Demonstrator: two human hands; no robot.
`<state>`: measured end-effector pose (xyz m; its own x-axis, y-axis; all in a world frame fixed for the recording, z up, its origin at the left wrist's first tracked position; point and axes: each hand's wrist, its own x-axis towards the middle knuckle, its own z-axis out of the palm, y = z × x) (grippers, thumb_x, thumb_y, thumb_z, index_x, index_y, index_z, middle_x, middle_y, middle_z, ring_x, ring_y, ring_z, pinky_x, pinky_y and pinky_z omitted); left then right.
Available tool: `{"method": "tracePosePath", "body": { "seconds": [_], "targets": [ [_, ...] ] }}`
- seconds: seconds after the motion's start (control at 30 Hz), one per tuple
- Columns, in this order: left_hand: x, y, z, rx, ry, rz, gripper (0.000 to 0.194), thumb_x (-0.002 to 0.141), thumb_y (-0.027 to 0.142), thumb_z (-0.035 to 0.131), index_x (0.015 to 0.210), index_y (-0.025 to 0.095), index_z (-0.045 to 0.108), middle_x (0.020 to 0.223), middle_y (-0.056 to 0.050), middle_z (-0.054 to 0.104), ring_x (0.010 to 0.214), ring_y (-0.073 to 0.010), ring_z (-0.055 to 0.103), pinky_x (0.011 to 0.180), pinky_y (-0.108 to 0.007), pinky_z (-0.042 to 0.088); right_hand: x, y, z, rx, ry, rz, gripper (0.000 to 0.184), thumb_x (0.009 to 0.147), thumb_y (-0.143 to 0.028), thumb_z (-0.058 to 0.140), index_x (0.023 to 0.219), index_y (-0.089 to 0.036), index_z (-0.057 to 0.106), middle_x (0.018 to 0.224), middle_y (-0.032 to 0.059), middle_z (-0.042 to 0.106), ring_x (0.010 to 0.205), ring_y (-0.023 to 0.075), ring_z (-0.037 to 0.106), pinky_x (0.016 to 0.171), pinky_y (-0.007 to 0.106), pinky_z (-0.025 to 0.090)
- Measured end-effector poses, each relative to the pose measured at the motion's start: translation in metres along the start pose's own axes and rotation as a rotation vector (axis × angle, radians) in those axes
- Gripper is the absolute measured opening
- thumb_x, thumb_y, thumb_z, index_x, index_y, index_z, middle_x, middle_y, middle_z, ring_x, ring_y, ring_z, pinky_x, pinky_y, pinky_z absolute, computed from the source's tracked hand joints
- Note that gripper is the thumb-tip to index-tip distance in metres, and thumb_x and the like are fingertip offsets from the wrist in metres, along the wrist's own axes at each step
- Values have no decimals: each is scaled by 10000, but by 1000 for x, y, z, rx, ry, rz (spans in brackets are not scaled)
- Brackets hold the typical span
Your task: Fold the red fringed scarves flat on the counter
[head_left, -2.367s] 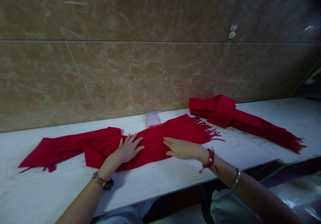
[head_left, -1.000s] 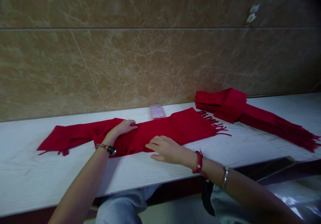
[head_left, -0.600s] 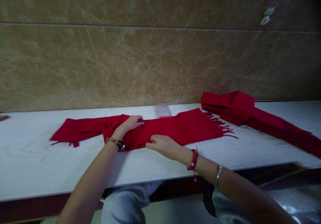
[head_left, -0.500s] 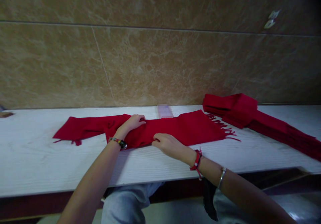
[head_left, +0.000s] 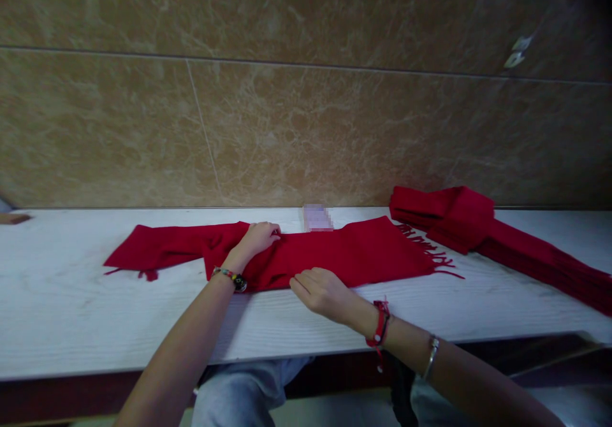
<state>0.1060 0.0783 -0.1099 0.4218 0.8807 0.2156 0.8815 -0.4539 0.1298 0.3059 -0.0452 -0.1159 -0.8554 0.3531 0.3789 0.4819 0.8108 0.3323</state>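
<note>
While the red scarf (head_left: 354, 252) is kept lying lengthwise on the white table (head_left: 95, 318), its far edge is touched by the left hand (head_left: 257, 241) and its near edge is met by the right hand (head_left: 321, 292). The fingers of the left hand are bent and held close together, with their tips turned down at the cloth; whether any fabric is pinched between them and the thumb cannot be told. The fingers of the right hand are curled and pressed together, pointed left; their tips are partly hidden, so a pinch cannot be made out there either.

By the left hand the cloth is rumpled, and a twisted, narrower stretch is run out to the left, ended by a slanted corner with a few strands of fringe. To the right of the hands the scarf is laid flatter and wider, and its right end is finished with loose fringe.

Farther right, a folded scarf (head_left: 471, 220) is set near the wall (head_left: 287, 134), wrapped over itself in a thick band, with its tail stretched toward the right and near side. A small pale packet (head_left: 315, 218), blurred by pixels, is placed just beyond the far edge of the red scarf. At the far left, a brown piece (head_left: 14, 218) is seen on the table.
</note>
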Motion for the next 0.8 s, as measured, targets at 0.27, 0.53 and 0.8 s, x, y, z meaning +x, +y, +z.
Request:
{"method": "tracePosePath", "body": {
  "seconds": [0.27, 0.53, 0.8],
  "targets": [
    [-2, 0, 1, 50, -43, 18, 177, 796, 194, 491, 870, 166, 649, 881, -81, 652, 819, -193, 580, 753, -280, 418, -8, -10, -14, 79, 27, -77, 205, 891, -109, 383, 783, -148, 553, 695, 41, 549, 676, 155, 467, 579, 287, 330],
    [-5, 14, -14, 97, -16, 73, 230, 815, 226, 505, 1016, 171, 601, 1024, -95, 591, 925, -212, 541, 827, -320, 400, -4, 3, -16, 250, -171, 33, 194, 896, -208, 417, 830, -153, 590, 792, 41, 610, 750, 153, 537, 682, 275, 424],
    [-78, 24, -30, 79, 26, 150, 364, 796, 387, 539, 1101, 189, 559, 1086, -104, 506, 1002, -236, 480, 876, -352, 397, -23, 33, -1, 326, -282, 256, 470, 875, -375, 440, 1288, -154, 420, 1319, 128, 436, 1209, 265, 376, 972, 431, 340]
  ]
}}
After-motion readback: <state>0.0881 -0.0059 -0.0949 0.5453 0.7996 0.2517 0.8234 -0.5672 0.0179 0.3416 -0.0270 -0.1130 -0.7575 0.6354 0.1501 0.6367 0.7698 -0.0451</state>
